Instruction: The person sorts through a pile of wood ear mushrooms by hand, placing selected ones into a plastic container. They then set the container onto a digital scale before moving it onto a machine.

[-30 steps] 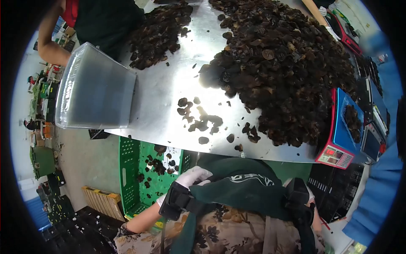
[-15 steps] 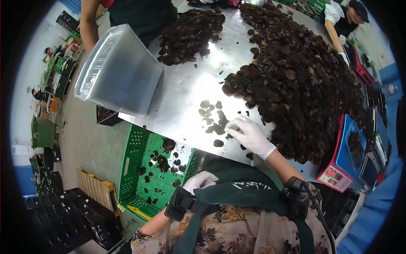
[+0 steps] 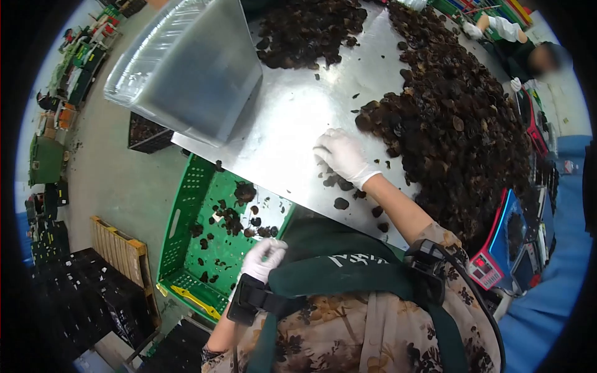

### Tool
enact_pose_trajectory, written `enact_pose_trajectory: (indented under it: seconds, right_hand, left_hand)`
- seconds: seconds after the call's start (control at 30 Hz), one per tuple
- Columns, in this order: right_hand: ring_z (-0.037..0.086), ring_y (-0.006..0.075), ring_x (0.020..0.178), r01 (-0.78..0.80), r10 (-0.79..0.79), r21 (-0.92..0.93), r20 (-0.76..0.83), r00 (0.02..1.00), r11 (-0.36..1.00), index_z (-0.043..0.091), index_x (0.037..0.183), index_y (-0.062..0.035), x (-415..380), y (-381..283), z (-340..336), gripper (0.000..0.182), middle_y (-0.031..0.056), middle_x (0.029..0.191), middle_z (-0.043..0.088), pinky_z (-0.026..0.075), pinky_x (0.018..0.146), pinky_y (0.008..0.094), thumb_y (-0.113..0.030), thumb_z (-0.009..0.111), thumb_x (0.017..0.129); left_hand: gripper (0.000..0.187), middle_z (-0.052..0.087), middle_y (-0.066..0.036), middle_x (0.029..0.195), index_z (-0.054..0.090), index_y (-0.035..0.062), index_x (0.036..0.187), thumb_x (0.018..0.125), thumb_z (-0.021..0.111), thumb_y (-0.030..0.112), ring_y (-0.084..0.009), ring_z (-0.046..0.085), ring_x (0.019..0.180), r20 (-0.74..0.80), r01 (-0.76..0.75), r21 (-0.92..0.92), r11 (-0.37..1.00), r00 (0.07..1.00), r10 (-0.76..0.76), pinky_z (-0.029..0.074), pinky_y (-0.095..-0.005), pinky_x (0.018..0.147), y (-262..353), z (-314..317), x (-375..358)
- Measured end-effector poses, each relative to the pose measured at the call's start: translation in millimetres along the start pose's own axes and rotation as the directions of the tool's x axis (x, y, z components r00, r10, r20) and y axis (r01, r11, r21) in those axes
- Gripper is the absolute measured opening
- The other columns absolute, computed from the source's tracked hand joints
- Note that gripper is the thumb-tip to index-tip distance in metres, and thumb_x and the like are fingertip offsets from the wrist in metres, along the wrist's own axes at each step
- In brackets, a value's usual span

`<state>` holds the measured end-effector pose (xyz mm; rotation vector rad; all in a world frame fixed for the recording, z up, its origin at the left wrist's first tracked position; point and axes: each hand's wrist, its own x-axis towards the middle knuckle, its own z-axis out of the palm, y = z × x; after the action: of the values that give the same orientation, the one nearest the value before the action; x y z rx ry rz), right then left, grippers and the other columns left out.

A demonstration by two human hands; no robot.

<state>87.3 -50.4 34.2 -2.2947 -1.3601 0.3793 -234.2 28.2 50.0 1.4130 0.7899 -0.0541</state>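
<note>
My right hand [image 3: 342, 156], in a white glove, is low over the steel table [image 3: 286, 118]. Its fingers curl down together, and what lies under them is hidden. Beside its wrist are a few loose dark pieces [image 3: 341, 203] that look like wood ear mushrooms. Right of the hand spreads a large heap of the same mushrooms [image 3: 460, 130]. My left hand [image 3: 263, 258], also gloved, is in front of my apron, by the near right side of a green crate [image 3: 177, 227]. Its fingers are bent toward the thumb; I cannot make out anything between them. Scattered mushrooms [image 3: 230, 221] lie inside the crate.
Stacked clear plastic tubs [image 3: 193, 68] stand at the table's left corner. A smaller mushroom heap [image 3: 311, 31] lies at the far side. Scales with red and blue casings [image 3: 497, 248] are at the right. A co-worker [image 3: 519, 56] is at the far right. A wooden pallet [image 3: 121, 252] lies on the floor.
My right hand has moved forward and left, over the small loose pieces, covering them. The left hand has shifted left toward the crate. The whole view has tilted slightly.
</note>
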Motion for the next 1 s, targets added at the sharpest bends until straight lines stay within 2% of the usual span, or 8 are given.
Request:
enact_pose_trajectory:
  seconds: [0.07, 0.13, 0.2, 0.4, 0.47, 0.67, 0.8, 1.0]
  right_hand:
    - [0.064, 0.0267, 0.09, -0.089, 0.126, 0.348, -0.084, 0.989, 0.933, 0.071, 0.094, -0.0055, -11, 0, -11, 0.019, 0.011, 0.093, 0.068, 0.05, 0.079, 0.0368, -0.022, 0.063, 0.089]
    - [0.06, 0.0114, 0.078, -0.207, 0.29, 0.637, -0.026, 0.957, 0.743, 0.07, 0.102, -0.0022, -33, 0, -32, 0.019, 0.0041, 0.086, 0.066, 0.048, 0.072, 0.0256, -0.014, 0.056, 0.095]
    - [0.057, 0.0088, 0.075, -0.267, 0.421, 0.904, 0.111, 0.9, 0.333, 0.068, 0.106, -0.0029, -66, 12, -42, 0.019, 0.0014, 0.082, 0.064, 0.046, 0.069, 0.0238, -0.011, 0.054, 0.096]
    - [0.055, 0.0072, 0.07, -0.348, 0.558, 0.921, 0.199, 0.805, 0.175, 0.066, 0.103, -0.0014, -166, 23, -41, 0.016, 0.0015, 0.079, 0.063, 0.045, 0.066, 0.0217, -0.01, 0.053, 0.099]
    - [0.057, 0.0066, 0.069, -0.347, 0.579, 0.929, 0.214, 0.787, 0.127, 0.066, 0.103, -0.0006, -184, 28, -34, 0.017, 0.0033, 0.082, 0.066, 0.047, 0.065, 0.0208, -0.013, 0.056, 0.098]
    - [0.057, 0.0071, 0.069, -0.378, 0.603, 0.925, 0.279, 0.747, 0.04, 0.066, 0.098, 0.0, -202, 24, -22, 0.018, 0.004, 0.082, 0.067, 0.048, 0.066, 0.0212, -0.016, 0.057, 0.098]
    - [0.06, 0.0096, 0.079, -0.36, 0.558, 0.933, 0.292, 0.777, 0.013, 0.065, 0.108, 0.0016, -200, 27, -30, 0.022, 0.0061, 0.091, 0.068, 0.05, 0.072, 0.023, -0.015, 0.051, 0.101]
    - [0.062, 0.0121, 0.097, -0.276, 0.445, 0.959, 0.224, 0.867, 0.057, 0.058, 0.131, 0.0001, -196, 28, -29, 0.033, 0.0075, 0.115, 0.065, 0.052, 0.083, 0.0245, -0.013, 0.048, 0.102]
  left_hand:
    - [0.011, 0.061, 0.002, 0.082, 0.068, 0.0054, 0.101, 0.09, 0.066, 0.008, -0.008, 0.055, 0.075, -0.019, -0.117, 0.048, 0.992, 0.993, 0.118, 0.046, -0.0244, 0.07, -3, -9, 17]
    - [0.013, 0.061, -0.004, 0.082, 0.067, 0.0042, 0.102, 0.091, 0.066, 0.012, -0.0133, 0.057, 0.073, -0.011, -0.222, 0.386, 0.895, 0.969, 0.245, 0.048, -0.0271, 0.07, 13, -11, 38]
    - [0.019, 0.061, -0.009, 0.085, 0.066, 0.0055, 0.104, 0.088, 0.066, 0.015, -0.0227, 0.06, 0.075, 0.051, -0.254, 0.525, 0.812, 0.962, 0.268, 0.05, -0.0326, 0.071, 39, 6, 61]
    - [0.035, 0.061, -0.008, 0.092, 0.062, 0.0101, 0.114, 0.084, 0.072, 0.025, -0.0253, 0.063, 0.082, 0.411, -0.64, 0.656, 0.4, 0.748, 0.521, 0.051, -0.0372, 0.074, 38, 88, 121]
    - [0.033, 0.063, -0.013, 0.099, 0.061, 0.0084, 0.11, 0.083, 0.07, 0.026, -0.032, 0.064, 0.091, 0.455, -0.581, 0.759, 0.294, 0.797, 0.397, 0.052, -0.041, 0.077, 40, 100, 124]
    - [0.023, 0.064, -0.012, 0.091, 0.064, 0.0056, 0.099, 0.085, 0.069, 0.023, -0.0349, 0.064, 0.083, 0.304, -0.528, 0.649, 0.548, 0.84, 0.45, 0.052, -0.0409, 0.074, 34, 106, 126]
    - [0.025, 0.065, -0.004, 0.091, 0.064, 0.0006, 0.108, 0.095, 0.064, 0.022, -0.0177, 0.064, 0.081, 0.249, -0.18, 0.204, 0.962, 0.96, 0.127, 0.051, -0.031, 0.072, 43, 118, 122]
    - [0.033, 0.068, -0.003, 0.094, 0.063, 0.001, 0.119, 0.102, 0.056, 0.028, -0.0075, 0.061, 0.08, 0.441, 0.086, -0.085, 0.993, 0.897, -0.04, 0.05, -0.0242, 0.072, 65, 139, 115]
